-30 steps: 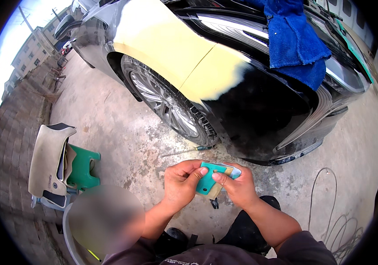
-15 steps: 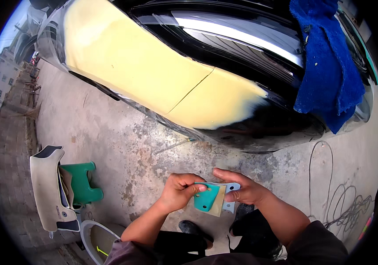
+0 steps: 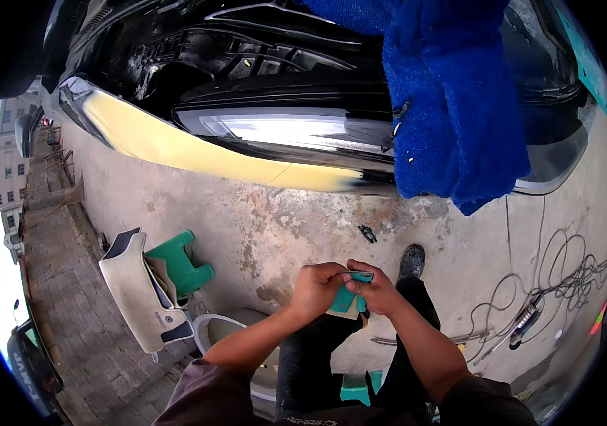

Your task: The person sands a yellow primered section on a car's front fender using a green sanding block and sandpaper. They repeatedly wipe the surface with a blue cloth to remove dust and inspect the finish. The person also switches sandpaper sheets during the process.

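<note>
Both my hands are in front of my body, closed around a small teal sheet of sandpaper (image 3: 341,301) with a pale beige backing. Thumb and fingers of my left hand (image 3: 315,292) pinch its left upper part. My right hand (image 3: 378,291) grips the other side, its fingertips nearly touching those of the left. Part of the sheet is folded or overlapped under the fingers, so its full outline is hidden. Beyond the hands stands a black car, with a yellow coated patch (image 3: 197,156) along its side and a blue towel (image 3: 452,106) draped over it.
On the left, a beige padded piece (image 3: 129,284) leans on a green stool (image 3: 181,266), beside a grey bucket (image 3: 207,328). Looped cable (image 3: 566,273) and a hand tool (image 3: 525,323) lie on the floor at right. A dark scrap (image 3: 368,233) lies ahead of my hands.
My view has shifted rightward along the car. My hands have drawn together, and the sandpaper, spread out before, now looks folded or overlapped. One foot has stepped forward.
</note>
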The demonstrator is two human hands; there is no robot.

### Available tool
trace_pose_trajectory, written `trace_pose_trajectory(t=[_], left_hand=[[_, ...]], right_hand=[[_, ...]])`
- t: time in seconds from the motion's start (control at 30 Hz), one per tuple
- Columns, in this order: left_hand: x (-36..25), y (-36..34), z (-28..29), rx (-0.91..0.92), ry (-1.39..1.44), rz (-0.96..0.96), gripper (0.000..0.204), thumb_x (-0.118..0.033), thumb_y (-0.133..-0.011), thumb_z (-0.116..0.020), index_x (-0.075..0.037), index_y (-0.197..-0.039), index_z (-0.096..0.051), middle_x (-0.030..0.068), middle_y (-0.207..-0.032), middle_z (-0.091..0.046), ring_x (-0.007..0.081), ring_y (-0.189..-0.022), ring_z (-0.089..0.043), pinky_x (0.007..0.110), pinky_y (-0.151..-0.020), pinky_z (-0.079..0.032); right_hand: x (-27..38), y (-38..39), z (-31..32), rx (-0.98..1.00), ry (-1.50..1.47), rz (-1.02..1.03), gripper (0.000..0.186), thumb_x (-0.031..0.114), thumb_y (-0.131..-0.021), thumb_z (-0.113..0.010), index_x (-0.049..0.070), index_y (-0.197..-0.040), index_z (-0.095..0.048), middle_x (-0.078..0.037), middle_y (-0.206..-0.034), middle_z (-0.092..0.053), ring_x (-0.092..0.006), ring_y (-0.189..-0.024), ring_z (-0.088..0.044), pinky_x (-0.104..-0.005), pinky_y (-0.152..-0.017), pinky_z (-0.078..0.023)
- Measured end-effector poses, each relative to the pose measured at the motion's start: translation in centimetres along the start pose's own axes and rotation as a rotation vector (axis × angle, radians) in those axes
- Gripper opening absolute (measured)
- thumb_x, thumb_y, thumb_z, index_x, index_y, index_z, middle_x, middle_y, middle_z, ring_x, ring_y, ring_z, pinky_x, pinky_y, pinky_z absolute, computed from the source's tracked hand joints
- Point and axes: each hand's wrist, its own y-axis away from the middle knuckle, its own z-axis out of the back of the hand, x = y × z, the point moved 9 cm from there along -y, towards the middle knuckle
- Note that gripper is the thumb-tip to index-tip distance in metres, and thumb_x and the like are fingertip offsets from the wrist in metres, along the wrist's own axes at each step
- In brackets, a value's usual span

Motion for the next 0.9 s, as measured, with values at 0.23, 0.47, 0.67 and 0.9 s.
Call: trace_pose_trajectory(t=[0.23, 0.47, 0.67, 0.9], left_hand=[[-10.9, 8.2, 2.4, 0.047, -0.162, 0.033, 0.011, -0.010, -0.093, -0.074, -0.002, -0.100, -0.076, 0.0155, -0.082, -0.074, 0.0204, -0.070, -0.069, 0.032, -0.067, -0.054], [-23.3, 6.9, 7.0, 0.405, -0.421, -0.217, 0.016, -0.010, -0.097, -0.070, 0.000, -0.109, -0.073, 0.0170, -0.090, -0.073, 0.0305, -0.078, -0.071, 0.033, -0.073, -0.055], [-30.6, 4.6, 8.9, 0.605, -0.804, -0.864, 0.036, -0.003, -0.095, -0.068, 0.003, -0.131, -0.064, 0.0204, -0.087, -0.073, 0.0308, -0.071, -0.071, 0.034, -0.066, -0.056], [-42.4, 1.8, 12.2, 0.163, -0.927, -1.714, 0.035, -0.008, -0.097, -0.071, -0.001, -0.132, -0.066, 0.0166, -0.118, -0.073, 0.0241, -0.102, -0.072, 0.031, -0.086, -0.056]], right_hand=[[8.1, 10.9, -10.0, -0.202, -0.199, 0.223, 0.017, 0.005, -0.093, -0.073, 0.000, -0.108, -0.068, 0.001, -0.095, -0.067, -0.0058, -0.087, -0.060, -0.0252, -0.080, -0.050], [19.5, 14.1, -14.2, -0.330, -0.157, 0.457, 0.026, 0.019, -0.097, -0.074, -0.001, -0.111, -0.066, -0.003, -0.096, -0.067, -0.0075, -0.088, -0.059, -0.0255, -0.077, -0.049], [20.1, 10.0, -17.6, -0.685, -0.495, 0.805, 0.027, 0.017, -0.100, -0.072, -0.002, -0.117, -0.067, -0.004, -0.098, -0.068, -0.0094, -0.090, -0.061, -0.0254, -0.078, -0.050], [17.1, 4.2, -15.8, -0.796, -1.077, 0.948, 0.033, 0.019, -0.098, -0.073, -0.002, -0.121, -0.063, -0.008, -0.101, -0.071, -0.0149, -0.087, -0.069, -0.0296, -0.075, -0.058]])
